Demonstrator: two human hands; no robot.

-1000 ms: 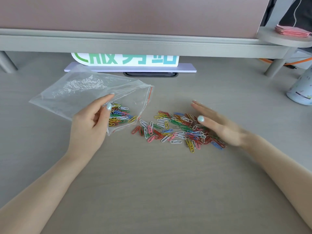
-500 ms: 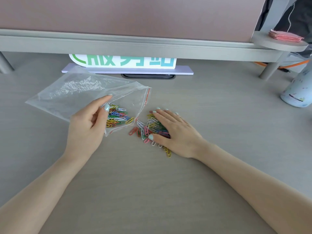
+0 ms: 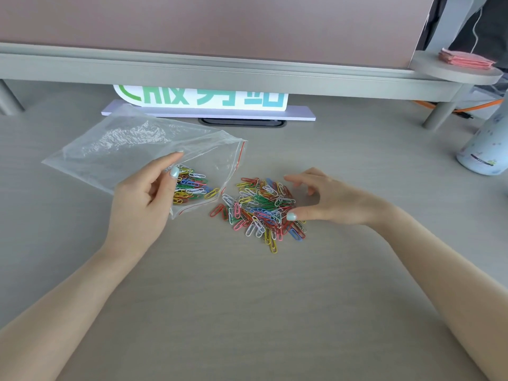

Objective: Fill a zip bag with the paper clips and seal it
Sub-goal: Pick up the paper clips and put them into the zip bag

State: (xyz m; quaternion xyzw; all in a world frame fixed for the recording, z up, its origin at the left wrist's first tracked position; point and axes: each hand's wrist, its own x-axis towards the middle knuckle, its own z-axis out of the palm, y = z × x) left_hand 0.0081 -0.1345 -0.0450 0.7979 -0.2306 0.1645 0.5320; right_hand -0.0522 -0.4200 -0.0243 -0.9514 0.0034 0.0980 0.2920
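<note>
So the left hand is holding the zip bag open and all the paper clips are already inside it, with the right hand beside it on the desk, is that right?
Not quite. The head view shows only some paper clips inside the zip bag; a loose pile lies on the desk outside its mouth. The left hand does hold the bag, and the right hand is at that pile.
</note>
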